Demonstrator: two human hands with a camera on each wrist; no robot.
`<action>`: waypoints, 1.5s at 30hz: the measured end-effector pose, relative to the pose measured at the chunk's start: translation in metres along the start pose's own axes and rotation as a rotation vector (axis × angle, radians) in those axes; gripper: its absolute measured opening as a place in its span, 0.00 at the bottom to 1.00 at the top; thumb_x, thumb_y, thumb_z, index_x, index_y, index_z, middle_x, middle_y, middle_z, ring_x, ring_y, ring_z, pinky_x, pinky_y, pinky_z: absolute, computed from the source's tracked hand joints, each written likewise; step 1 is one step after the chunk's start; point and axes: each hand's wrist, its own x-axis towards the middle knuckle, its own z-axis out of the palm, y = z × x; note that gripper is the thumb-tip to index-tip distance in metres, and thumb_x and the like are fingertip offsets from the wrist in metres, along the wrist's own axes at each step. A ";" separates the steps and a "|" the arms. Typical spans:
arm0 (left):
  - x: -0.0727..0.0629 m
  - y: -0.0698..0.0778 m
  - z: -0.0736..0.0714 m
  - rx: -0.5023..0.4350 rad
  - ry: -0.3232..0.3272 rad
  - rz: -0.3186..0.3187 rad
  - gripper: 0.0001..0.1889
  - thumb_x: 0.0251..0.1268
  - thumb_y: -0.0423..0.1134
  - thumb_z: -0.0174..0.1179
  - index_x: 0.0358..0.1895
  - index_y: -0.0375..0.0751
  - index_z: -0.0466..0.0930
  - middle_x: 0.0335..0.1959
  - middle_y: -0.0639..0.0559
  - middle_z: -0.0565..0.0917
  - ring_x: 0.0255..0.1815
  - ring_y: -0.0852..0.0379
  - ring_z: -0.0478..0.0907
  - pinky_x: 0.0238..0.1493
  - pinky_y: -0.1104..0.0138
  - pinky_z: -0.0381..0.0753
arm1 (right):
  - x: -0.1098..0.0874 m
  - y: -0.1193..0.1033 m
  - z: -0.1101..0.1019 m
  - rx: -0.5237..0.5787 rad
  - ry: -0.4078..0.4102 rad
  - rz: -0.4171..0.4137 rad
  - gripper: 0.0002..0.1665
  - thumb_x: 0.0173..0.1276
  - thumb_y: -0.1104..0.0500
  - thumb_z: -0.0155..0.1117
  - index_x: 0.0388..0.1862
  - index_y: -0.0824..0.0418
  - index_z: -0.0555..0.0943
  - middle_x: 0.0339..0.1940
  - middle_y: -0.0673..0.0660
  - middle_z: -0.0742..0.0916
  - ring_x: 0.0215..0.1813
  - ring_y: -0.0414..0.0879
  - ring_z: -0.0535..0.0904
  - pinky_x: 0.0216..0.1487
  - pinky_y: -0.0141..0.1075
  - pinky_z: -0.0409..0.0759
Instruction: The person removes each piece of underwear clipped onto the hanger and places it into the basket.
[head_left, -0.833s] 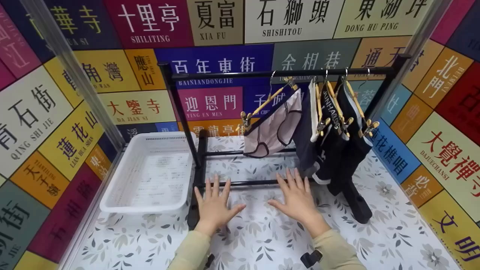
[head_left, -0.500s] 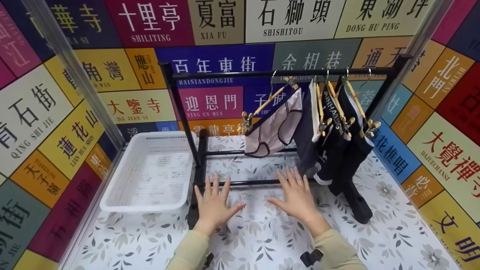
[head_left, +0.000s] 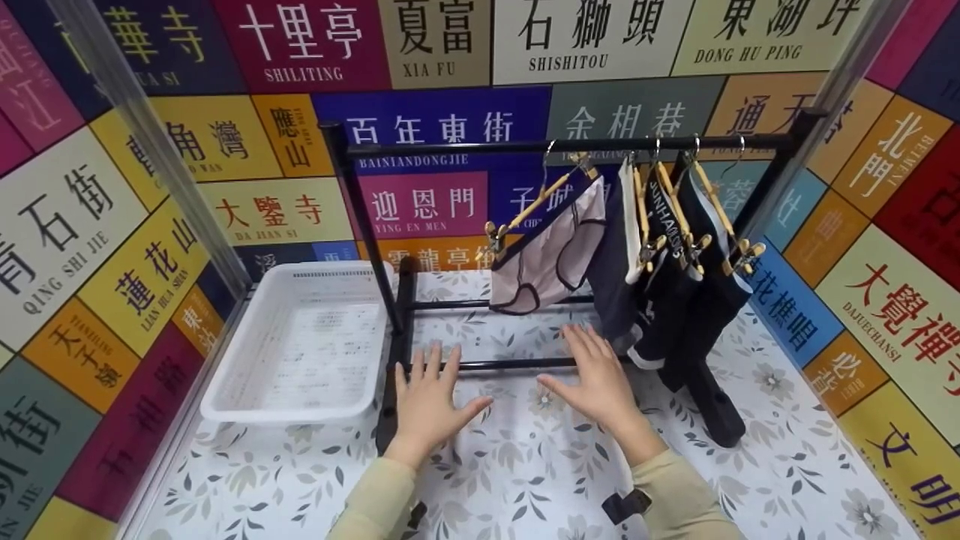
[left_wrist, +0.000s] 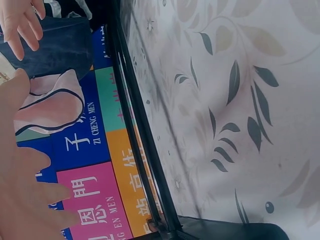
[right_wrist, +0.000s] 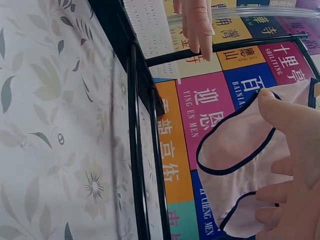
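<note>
Both hands hover with fingers extended in front of a black clothes rack [head_left: 465, 150], holding nothing. My left hand [head_left: 429, 409] is near the rack's left foot, its fingertips overlapping the low front bar in the head view. My right hand [head_left: 600, 386] is below the hanging clothes, fingers close together and thumb out. Pale pink briefs [head_left: 551, 251] with dark trim hang from a wooden clip hanger [head_left: 536, 201] on the top rail. To their right hang a dark grey garment [head_left: 611, 292] and black garments [head_left: 667, 315], one with white lettering, on similar hangers. In the right wrist view, the briefs [right_wrist: 240, 145] appear behind the fingers.
A white plastic basket [head_left: 300, 352] stands left of the rack. The rack's right foot [head_left: 712, 409] reaches forward over the leaf-patterned tabletop [head_left: 525, 480]. Panels of colourful street-name signs [head_left: 442, 120] enclose the back and both sides.
My right hand has lifted a little forward, its fingers drawing closer together. My left hand has edged slightly forward, also with its fingers less spread. The clothes hang as before.
</note>
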 end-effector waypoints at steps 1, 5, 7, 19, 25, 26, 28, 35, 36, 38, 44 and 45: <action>0.000 0.000 0.000 -0.006 0.012 0.003 0.53 0.55 0.79 0.50 0.78 0.49 0.56 0.78 0.41 0.56 0.78 0.35 0.46 0.71 0.36 0.37 | 0.001 0.000 -0.001 0.014 0.007 0.001 0.55 0.59 0.37 0.71 0.75 0.66 0.64 0.73 0.67 0.69 0.75 0.64 0.58 0.73 0.58 0.55; 0.003 0.000 -0.003 -0.012 0.074 0.027 0.51 0.56 0.76 0.53 0.76 0.46 0.61 0.75 0.41 0.63 0.75 0.36 0.55 0.71 0.37 0.44 | 0.004 -0.004 -0.006 0.071 0.035 0.013 0.53 0.60 0.38 0.71 0.74 0.66 0.65 0.71 0.66 0.72 0.73 0.64 0.62 0.71 0.56 0.60; 0.004 0.000 -0.004 -0.017 0.102 0.039 0.51 0.56 0.76 0.53 0.75 0.45 0.62 0.73 0.41 0.66 0.73 0.36 0.59 0.71 0.37 0.48 | 0.006 -0.005 -0.009 0.095 0.046 0.016 0.52 0.60 0.39 0.71 0.74 0.65 0.65 0.70 0.67 0.73 0.71 0.65 0.64 0.69 0.56 0.62; 0.005 -0.004 -0.002 -0.145 0.246 0.127 0.44 0.55 0.68 0.64 0.68 0.39 0.72 0.63 0.41 0.76 0.63 0.39 0.72 0.62 0.43 0.68 | 0.019 -0.012 -0.026 0.237 0.093 0.059 0.47 0.62 0.45 0.72 0.74 0.63 0.66 0.66 0.63 0.77 0.67 0.62 0.69 0.66 0.55 0.66; 0.006 -0.003 0.000 -0.171 0.236 0.104 0.43 0.54 0.67 0.66 0.66 0.40 0.73 0.59 0.40 0.79 0.60 0.39 0.75 0.59 0.44 0.72 | 0.029 -0.017 -0.036 0.289 0.118 0.076 0.45 0.63 0.46 0.72 0.73 0.63 0.67 0.64 0.62 0.79 0.66 0.59 0.71 0.66 0.53 0.66; 0.007 -0.003 0.000 -0.179 0.228 0.099 0.43 0.54 0.66 0.66 0.66 0.39 0.73 0.59 0.40 0.79 0.60 0.39 0.75 0.59 0.45 0.72 | 0.031 -0.018 -0.037 0.295 0.121 0.077 0.45 0.63 0.46 0.72 0.73 0.63 0.67 0.64 0.62 0.79 0.66 0.58 0.71 0.66 0.53 0.66; 0.008 -0.003 0.001 -0.194 0.219 0.095 0.43 0.54 0.66 0.67 0.66 0.38 0.74 0.59 0.39 0.80 0.60 0.38 0.75 0.60 0.45 0.72 | 0.035 -0.021 -0.042 0.304 0.125 0.082 0.44 0.63 0.46 0.71 0.73 0.63 0.68 0.63 0.61 0.79 0.65 0.57 0.72 0.65 0.52 0.66; 0.012 -0.001 0.003 -0.232 0.202 0.088 0.40 0.55 0.63 0.67 0.63 0.36 0.76 0.56 0.39 0.81 0.58 0.38 0.77 0.58 0.48 0.75 | 0.055 -0.027 -0.053 0.324 0.164 0.052 0.42 0.64 0.48 0.71 0.71 0.65 0.69 0.61 0.62 0.81 0.64 0.56 0.74 0.65 0.50 0.68; 0.012 0.000 0.003 -0.233 0.200 0.086 0.40 0.55 0.64 0.67 0.63 0.37 0.76 0.55 0.39 0.82 0.57 0.39 0.78 0.57 0.49 0.75 | 0.058 -0.027 -0.055 0.324 0.174 0.044 0.42 0.63 0.48 0.71 0.70 0.65 0.70 0.61 0.62 0.81 0.63 0.56 0.75 0.65 0.49 0.68; 0.012 0.001 0.004 -0.232 0.193 0.081 0.39 0.55 0.64 0.66 0.62 0.37 0.76 0.55 0.40 0.82 0.55 0.40 0.79 0.56 0.49 0.77 | 0.064 -0.028 -0.058 0.325 0.191 0.026 0.41 0.63 0.48 0.72 0.70 0.66 0.71 0.60 0.63 0.82 0.62 0.56 0.76 0.65 0.48 0.68; 0.015 0.004 0.007 -0.269 0.155 0.065 0.37 0.56 0.62 0.68 0.62 0.37 0.77 0.56 0.41 0.82 0.57 0.41 0.77 0.58 0.50 0.75 | 0.080 -0.033 -0.069 0.296 0.199 0.016 0.40 0.64 0.49 0.71 0.69 0.66 0.71 0.57 0.64 0.82 0.61 0.57 0.77 0.65 0.49 0.69; 0.015 0.005 0.007 -0.277 0.152 0.064 0.37 0.56 0.61 0.68 0.62 0.37 0.77 0.56 0.41 0.82 0.57 0.41 0.77 0.58 0.50 0.75 | 0.083 -0.034 -0.071 0.294 0.196 0.022 0.40 0.64 0.48 0.71 0.69 0.66 0.71 0.57 0.64 0.83 0.60 0.57 0.77 0.64 0.49 0.69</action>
